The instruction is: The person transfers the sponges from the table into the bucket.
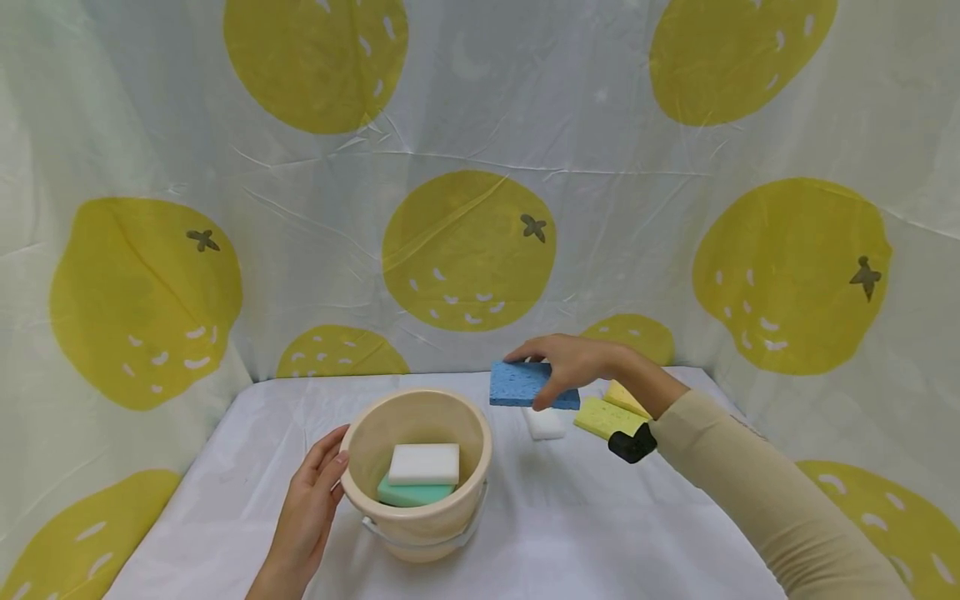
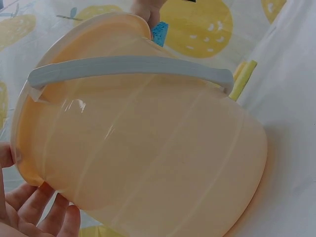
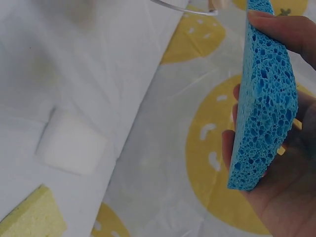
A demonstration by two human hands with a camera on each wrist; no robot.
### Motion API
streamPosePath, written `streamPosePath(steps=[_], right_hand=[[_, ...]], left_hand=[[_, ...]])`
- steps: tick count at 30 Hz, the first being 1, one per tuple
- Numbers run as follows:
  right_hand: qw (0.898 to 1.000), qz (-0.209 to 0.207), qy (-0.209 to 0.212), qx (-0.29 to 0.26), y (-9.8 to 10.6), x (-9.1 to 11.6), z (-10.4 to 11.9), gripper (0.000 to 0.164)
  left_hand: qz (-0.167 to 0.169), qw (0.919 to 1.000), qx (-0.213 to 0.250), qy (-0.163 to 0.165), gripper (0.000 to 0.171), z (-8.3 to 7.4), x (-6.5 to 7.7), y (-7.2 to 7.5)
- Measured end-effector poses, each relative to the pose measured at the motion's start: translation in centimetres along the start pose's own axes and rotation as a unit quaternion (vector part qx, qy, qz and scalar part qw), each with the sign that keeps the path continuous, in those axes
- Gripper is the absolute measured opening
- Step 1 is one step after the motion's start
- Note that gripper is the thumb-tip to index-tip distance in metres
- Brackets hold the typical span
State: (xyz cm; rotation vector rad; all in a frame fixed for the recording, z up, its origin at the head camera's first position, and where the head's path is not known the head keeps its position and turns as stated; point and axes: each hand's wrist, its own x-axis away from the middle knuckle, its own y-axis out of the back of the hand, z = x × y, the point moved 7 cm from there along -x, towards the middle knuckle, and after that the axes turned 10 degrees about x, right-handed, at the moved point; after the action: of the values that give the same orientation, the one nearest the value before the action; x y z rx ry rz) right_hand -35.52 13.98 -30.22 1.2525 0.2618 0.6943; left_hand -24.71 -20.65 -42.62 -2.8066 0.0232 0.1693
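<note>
Above the table, right of the bucket, my right hand (image 1: 573, 364) grips a blue sponge (image 1: 521, 385) between thumb and fingers. The right wrist view shows the porous face of this blue sponge (image 3: 266, 98). My left hand (image 1: 311, 500) holds the rim of a cream bucket (image 1: 416, 527) on its left side, thumb at the lip and fingers along the outside. Inside the bucket, a white sponge (image 1: 424, 463) lies on top of a mint-green sponge (image 1: 414, 493). The pale handle (image 2: 133, 65) hangs down against the bucket's side.
On the table behind and below the right hand lie a white sponge (image 1: 545, 425), a yellow-green sponge (image 1: 600, 417) and a yellow sponge (image 1: 625, 398). A curtain (image 1: 315, 208) with large yellow fruit prints stands along the table's back edge.
</note>
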Motion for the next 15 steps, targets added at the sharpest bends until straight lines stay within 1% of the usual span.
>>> streamPosePath(steps=[15], right_hand=[[0.999,0.011,0.034,0.019,-0.1,-1.8,2.3,0.085]], left_hand=[[0.000,1.0000,0.002,-0.008,0.050,0.0,0.0,0.1]])
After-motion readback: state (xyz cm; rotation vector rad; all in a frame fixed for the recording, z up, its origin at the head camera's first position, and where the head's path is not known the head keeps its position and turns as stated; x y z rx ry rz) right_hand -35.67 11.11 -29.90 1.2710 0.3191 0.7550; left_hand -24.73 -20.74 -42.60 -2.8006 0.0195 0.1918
